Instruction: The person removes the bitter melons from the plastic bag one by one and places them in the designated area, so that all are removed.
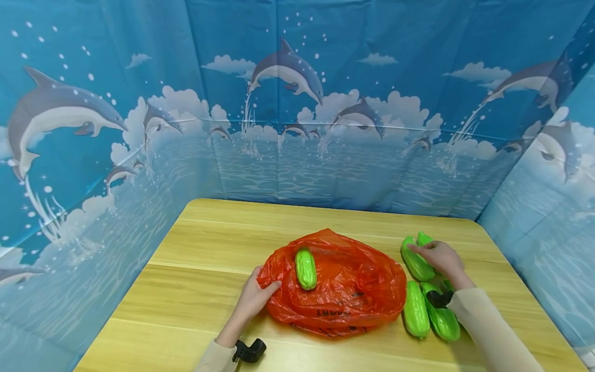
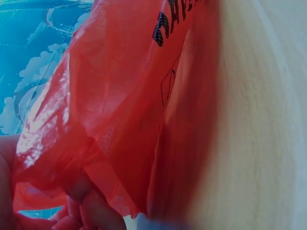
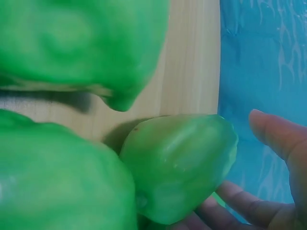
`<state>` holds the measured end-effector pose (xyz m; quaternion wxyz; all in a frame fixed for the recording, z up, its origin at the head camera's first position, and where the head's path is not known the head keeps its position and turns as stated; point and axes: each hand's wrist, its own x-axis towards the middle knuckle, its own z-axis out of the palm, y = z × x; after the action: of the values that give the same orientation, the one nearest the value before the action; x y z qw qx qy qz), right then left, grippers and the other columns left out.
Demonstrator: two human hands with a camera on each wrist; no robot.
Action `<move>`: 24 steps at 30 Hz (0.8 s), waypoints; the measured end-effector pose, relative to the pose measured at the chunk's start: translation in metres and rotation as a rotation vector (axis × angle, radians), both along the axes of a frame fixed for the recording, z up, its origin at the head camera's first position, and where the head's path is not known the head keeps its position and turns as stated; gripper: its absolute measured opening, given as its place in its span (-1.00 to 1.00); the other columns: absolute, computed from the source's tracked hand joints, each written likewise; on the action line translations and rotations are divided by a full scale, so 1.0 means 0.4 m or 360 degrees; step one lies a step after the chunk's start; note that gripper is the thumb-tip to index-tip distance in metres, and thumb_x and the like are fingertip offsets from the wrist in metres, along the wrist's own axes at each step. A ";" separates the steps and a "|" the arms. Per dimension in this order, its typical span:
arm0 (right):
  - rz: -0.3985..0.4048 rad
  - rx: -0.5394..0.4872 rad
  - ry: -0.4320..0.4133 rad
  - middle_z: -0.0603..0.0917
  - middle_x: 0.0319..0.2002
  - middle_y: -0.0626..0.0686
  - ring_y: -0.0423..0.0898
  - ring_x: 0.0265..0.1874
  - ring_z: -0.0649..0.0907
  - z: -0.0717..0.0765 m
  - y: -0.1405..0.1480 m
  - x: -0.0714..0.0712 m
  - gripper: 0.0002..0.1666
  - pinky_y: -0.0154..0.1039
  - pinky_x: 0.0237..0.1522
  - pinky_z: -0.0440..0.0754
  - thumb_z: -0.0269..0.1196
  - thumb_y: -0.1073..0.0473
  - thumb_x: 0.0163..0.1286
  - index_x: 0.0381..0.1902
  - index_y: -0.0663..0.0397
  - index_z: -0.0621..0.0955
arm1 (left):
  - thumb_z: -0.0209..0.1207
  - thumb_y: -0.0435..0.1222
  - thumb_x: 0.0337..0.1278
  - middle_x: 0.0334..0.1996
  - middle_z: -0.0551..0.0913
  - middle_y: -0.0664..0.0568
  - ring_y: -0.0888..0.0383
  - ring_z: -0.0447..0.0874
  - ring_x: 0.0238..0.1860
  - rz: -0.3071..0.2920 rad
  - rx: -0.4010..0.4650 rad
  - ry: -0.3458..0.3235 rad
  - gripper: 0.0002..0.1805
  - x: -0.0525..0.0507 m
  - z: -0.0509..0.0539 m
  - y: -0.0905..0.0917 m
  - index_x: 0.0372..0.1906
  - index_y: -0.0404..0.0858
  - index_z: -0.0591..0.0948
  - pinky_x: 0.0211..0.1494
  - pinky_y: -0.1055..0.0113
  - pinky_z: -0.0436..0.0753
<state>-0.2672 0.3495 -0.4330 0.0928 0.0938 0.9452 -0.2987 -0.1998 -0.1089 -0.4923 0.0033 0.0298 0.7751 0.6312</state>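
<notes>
Right hand: nearer, part-open, thumb clear, nothing gripped; green ridged gourd at its fingers, long axis slanting back wristward; left hand: pinching red plastic bag

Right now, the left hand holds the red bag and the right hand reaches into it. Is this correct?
Partly: the left hand holds the red bag, but the head view shows the right hand at a green vegetable outside it.

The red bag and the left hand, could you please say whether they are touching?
Touching; the head view shows the left hand gripping the red bag by its edge.
</notes>
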 end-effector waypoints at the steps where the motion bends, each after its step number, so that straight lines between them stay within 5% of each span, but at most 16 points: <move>1: 0.0002 0.0001 0.0006 0.26 -0.67 -0.07 -0.09 -0.64 0.31 -0.004 0.000 -0.001 -0.34 -0.19 -0.57 0.28 0.08 -0.46 0.22 -0.50 0.04 0.46 | 0.27 -0.29 0.09 -0.01 0.55 -0.22 -0.09 0.56 -0.02 -0.0001 -0.0003 0.0000 -0.43 -0.001 -0.001 0.000 0.17 -0.42 0.36 0.04 0.08 0.56; 24: 0.0008 -0.0029 0.0079 0.18 -0.70 -0.10 -0.12 -0.66 0.26 -0.042 -0.015 -0.008 -0.37 -0.24 -0.56 0.27 0.14 -0.37 0.25 -0.64 -0.03 0.24 | 0.27 -0.27 0.11 0.03 0.53 -0.23 -0.11 0.54 0.01 -0.0023 0.0009 0.0017 -0.41 -0.002 -0.006 -0.001 0.19 -0.42 0.34 0.05 0.05 0.55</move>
<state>-0.2704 0.3436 -0.4497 0.0709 0.0833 0.9447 -0.3092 -0.2006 -0.1095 -0.4946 0.0036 0.0387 0.7729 0.6333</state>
